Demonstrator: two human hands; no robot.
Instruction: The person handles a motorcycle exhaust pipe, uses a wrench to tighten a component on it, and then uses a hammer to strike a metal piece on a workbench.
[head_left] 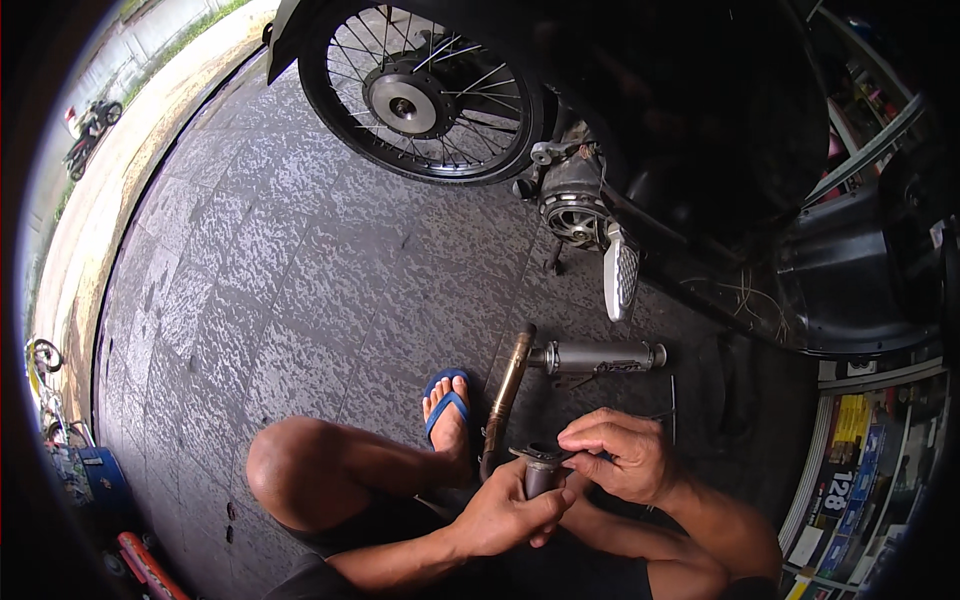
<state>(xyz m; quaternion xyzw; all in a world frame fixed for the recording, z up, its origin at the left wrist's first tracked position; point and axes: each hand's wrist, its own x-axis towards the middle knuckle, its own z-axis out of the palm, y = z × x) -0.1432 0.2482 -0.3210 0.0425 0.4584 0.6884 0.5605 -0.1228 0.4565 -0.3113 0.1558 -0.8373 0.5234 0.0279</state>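
Two bare hands meet over a short grey metal pipe end point(541, 470) near the lap: left hand point(505, 515) wraps its stem, right hand point(620, 455) pinches its flanged rim, beside a bronze curved exhaust pipe point(508, 390).

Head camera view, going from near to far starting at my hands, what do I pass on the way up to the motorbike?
Left hand gripping a short metal pipe end, right hand on its flange → blue sandal → bronze exhaust pipe → grey muffler → footrest → spoked wheel.
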